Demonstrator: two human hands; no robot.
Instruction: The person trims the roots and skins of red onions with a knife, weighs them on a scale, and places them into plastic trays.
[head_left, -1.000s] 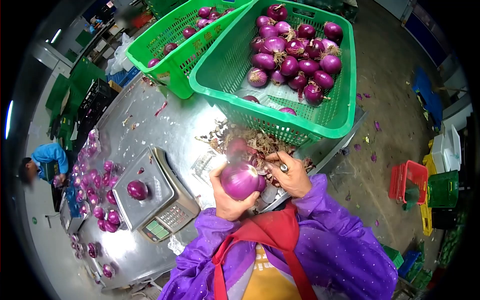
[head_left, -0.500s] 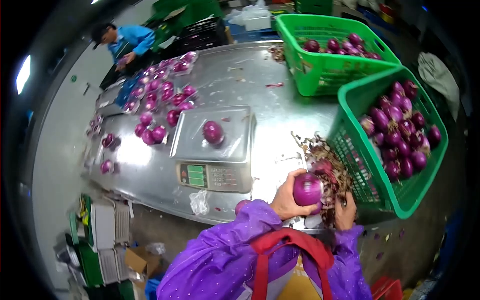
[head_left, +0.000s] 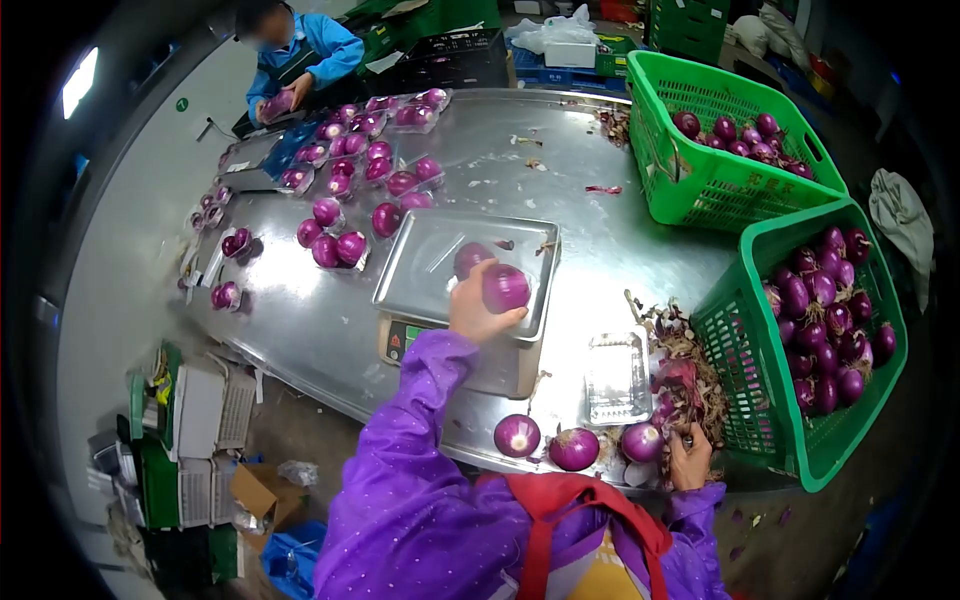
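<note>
My left hand (head_left: pixel 477 308) is wrapped round a peeled red onion (head_left: pixel 507 289), held over the metal pan of a weighing scale (head_left: pixel 412 270). Beside it on the pan is another red onion (head_left: pixel 470 259), partly covered by my fingers. My right hand (head_left: pixel 690 460) is curled at the table's front edge, against a heap of dry onion skins (head_left: pixel 705 400); what its fingers hold is hidden. Between my hands lies a clear plastic tray (head_left: pixel 617 385). Along the front edge sit three onions: one on the left (head_left: pixel 517 435), one in the middle (head_left: pixel 574 450), one on the right (head_left: pixel 641 442).
Two green crates, a near one (head_left: pixel 795 455) and a far one (head_left: pixel 665 200), hold onions on the right. Packed onions (head_left: pixel 340 245) spread over the left of the metal table (head_left: pixel 560 235). At the far left, a person in blue (head_left: pixel 335 50) handles a pack. Stacked crates (head_left: pixel 195 430) stand below.
My left hand has carried its onion from beside the skins, left and away from me, over the scale. The plastic tray and front-edge onions are now uncovered. My right hand stays by the skins.
</note>
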